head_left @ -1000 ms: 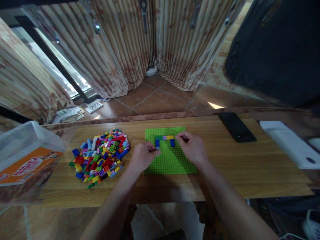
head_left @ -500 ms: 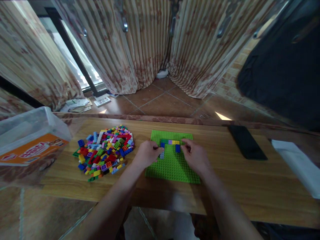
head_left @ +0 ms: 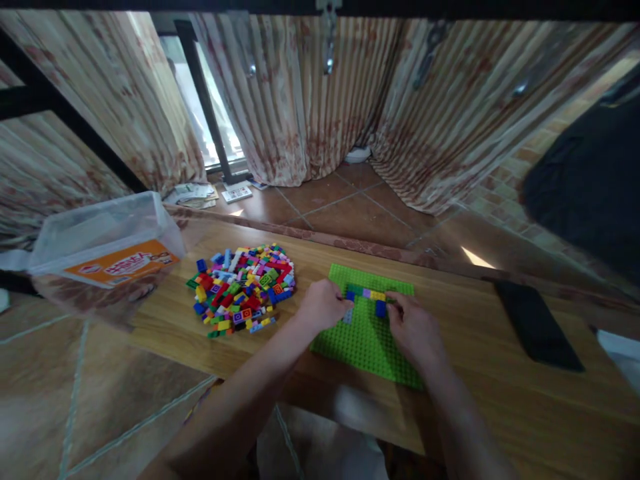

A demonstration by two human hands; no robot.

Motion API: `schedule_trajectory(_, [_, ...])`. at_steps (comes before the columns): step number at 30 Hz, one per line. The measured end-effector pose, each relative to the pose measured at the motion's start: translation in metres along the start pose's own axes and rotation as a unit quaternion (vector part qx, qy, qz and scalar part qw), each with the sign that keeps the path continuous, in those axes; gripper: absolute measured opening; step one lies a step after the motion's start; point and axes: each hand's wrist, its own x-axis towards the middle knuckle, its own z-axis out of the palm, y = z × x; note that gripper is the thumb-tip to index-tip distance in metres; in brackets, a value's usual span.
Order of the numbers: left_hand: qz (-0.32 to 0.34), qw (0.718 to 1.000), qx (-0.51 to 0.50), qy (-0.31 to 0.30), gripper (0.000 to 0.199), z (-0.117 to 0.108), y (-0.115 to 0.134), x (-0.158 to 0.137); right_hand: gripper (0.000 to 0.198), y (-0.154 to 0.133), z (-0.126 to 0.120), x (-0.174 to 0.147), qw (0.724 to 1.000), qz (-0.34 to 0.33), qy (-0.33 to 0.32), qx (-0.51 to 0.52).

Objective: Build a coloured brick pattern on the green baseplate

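A bright green studded baseplate [head_left: 370,353] lies on the table under both hands. Across its upper part runs a row of toy bricks: green, purple [head_left: 367,293] and yellow [head_left: 377,296]. A blue brick [head_left: 351,295] sits at the row's left end, with a pale grey-blue brick [head_left: 347,316] below it. Another blue brick [head_left: 381,309] hangs below the right end. My left hand [head_left: 323,305] is closed at the plate's left side, fingertips against the left bricks. My right hand [head_left: 413,327] has its fingers pinched at the row's right end; whatever they grip is hidden.
A heap of mixed toy bricks [head_left: 245,287] spreads over the wooden table [head_left: 465,360] to the left. Beyond it stands a clear plastic box [head_left: 110,233] with an orange label. A black flat object [head_left: 537,327] lies to the right, near a white item [head_left: 620,357] at the edge.
The head view has turned left and tilted, so the table scene sits farther right and slanted. Both hands stay by the same bricks, with little visible change there.
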Motion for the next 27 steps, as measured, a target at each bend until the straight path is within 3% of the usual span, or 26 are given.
schedule_trajectory(6, [0.043,0.999,0.018,0.026,0.028,0.004,-0.003,-0.007,0.036,0.002,0.005,0.002,0.998,-0.001,0.045,0.032])
schedule_trajectory(16, [0.048,0.996,-0.027,0.073,0.026,0.007,0.000,-0.015,0.040,0.001,0.005,0.005,0.999,-0.052,0.003,0.006])
schedule_trajectory(21, [0.120,0.985,-0.031,0.122,0.042,0.014,-0.002,-0.017,0.039,0.001,0.006,0.004,0.997,-0.072,-0.012,0.021])
schedule_trajectory(27, [0.183,0.979,0.004,0.086,0.035,0.020,-0.006,-0.016,0.040,0.001,0.008,0.002,0.999,-0.048,-0.012,0.006])
